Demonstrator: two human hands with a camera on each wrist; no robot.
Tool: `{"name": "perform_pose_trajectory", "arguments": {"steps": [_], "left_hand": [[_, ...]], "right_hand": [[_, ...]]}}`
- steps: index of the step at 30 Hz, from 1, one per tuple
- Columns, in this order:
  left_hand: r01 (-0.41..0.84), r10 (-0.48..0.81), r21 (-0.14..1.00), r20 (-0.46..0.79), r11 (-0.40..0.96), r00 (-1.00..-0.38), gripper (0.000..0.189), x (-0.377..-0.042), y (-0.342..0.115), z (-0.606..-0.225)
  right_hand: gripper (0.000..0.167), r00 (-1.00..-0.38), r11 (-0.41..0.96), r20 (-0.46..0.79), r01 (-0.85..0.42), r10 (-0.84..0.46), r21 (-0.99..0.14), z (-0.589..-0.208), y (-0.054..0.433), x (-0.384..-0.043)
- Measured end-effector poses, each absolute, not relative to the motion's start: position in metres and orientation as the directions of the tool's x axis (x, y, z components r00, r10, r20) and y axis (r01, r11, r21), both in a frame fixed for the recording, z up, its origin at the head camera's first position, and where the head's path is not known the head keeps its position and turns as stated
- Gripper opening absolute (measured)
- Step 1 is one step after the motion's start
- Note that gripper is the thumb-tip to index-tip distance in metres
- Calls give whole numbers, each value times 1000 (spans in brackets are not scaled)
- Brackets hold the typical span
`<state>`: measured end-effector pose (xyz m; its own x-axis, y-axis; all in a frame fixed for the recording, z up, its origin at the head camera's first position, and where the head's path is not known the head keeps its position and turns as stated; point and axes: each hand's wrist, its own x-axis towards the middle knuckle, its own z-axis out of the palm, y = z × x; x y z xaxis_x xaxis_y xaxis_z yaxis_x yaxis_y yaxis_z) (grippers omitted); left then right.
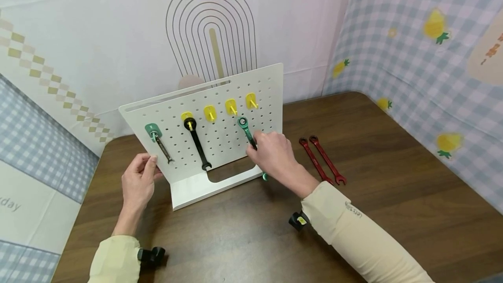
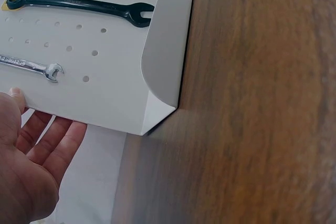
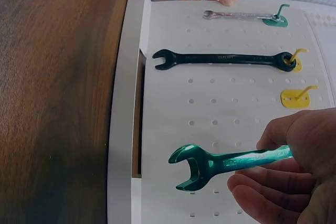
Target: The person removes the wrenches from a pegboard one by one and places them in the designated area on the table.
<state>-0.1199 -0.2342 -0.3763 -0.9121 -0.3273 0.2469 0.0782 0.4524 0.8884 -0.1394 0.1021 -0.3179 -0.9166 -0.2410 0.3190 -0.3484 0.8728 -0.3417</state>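
Observation:
My right hand (image 1: pixel 273 152) grips a green combination wrench (image 3: pixel 226 162) by its shaft, ring end up and open end down, in front of the white pegboard (image 1: pixel 225 136). In the head view the wrench's ring lies just below two yellow hooks (image 1: pixel 232 107). My left hand (image 1: pixel 138 178) pinches the board's left edge, thumb in front and fingers behind. A small silver wrench (image 2: pixel 31 66) hangs from a green hook (image 1: pixel 153 131) close to that hand. Beside it a black wrench (image 1: pixel 198 145) hangs by its ring from a yellow hook (image 1: pixel 187 116).
Two red wrenches (image 1: pixel 323 160) lie side by side on the brown wooden table (image 1: pixel 393 160), right of the board. The board stands on its own white foot (image 1: pixel 188 191), with a cutout near the bottom. Printed cloth (image 1: pixel 98 43) hangs behind and on both sides.

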Motion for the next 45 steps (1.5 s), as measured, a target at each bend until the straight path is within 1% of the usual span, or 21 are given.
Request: {"name": "perform_pose_trajectory", "arguments": {"steps": [13,24,31,39,45], "left_hand": [[87,-327,890,253,447,-911,29,-119,-234,-377],[87,-323,890,252,448,-912,31,-120,-235,-377],[70,-324,892,234,447,-917,31,-119,-235,-376],[70,-324,883,243,465,-914,31,-119,-234,-375],[70,-327,881,246,467,-912,31,-119,-234,-376]], "right_hand": [[25,-944,876,262,-292,-199,-385,-314,111,-143],[26,-945,882,268,-283,-189,-377,-315,117,-146],[26,-952,886,251,-263,-175,-381,-315,119,-146],[28,-956,885,239,-255,-170,-390,-314,124,-147],[26,-962,890,221,-236,-159,-390,-315,128,-148]]}}
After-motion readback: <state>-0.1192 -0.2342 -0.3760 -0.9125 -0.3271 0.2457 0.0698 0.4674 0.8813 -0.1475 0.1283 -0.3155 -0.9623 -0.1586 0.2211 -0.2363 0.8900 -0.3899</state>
